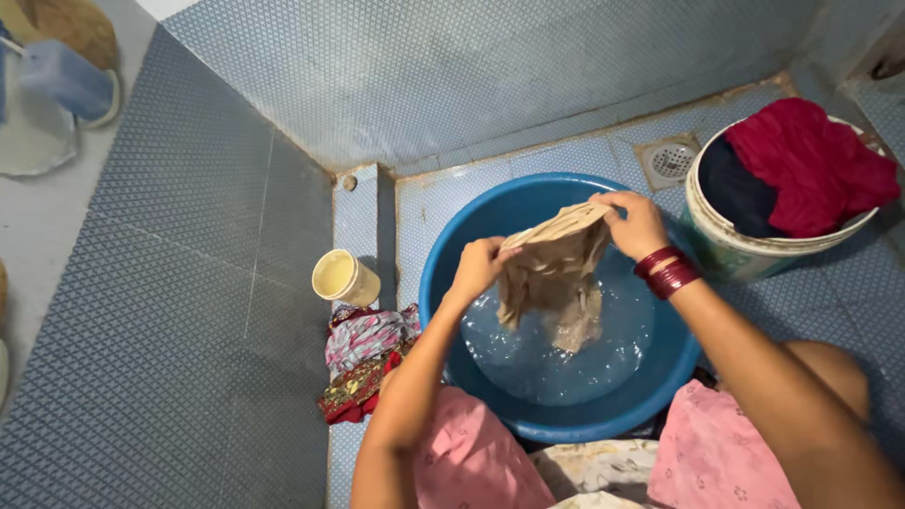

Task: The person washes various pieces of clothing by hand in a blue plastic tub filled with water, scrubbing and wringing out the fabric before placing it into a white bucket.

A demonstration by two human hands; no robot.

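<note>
My left hand and my right hand both grip the top edge of a wet beige cloth. The cloth hangs down into a round blue tub that holds soapy water. Its lower end dips into the water. Red bangles circle my right wrist.
A white bucket with red and dark clothes stands at the right of the tub. A small cream mug and a heap of patterned clothes lie at the left. A floor drain sits behind the tub. Blue tiled walls enclose the corner.
</note>
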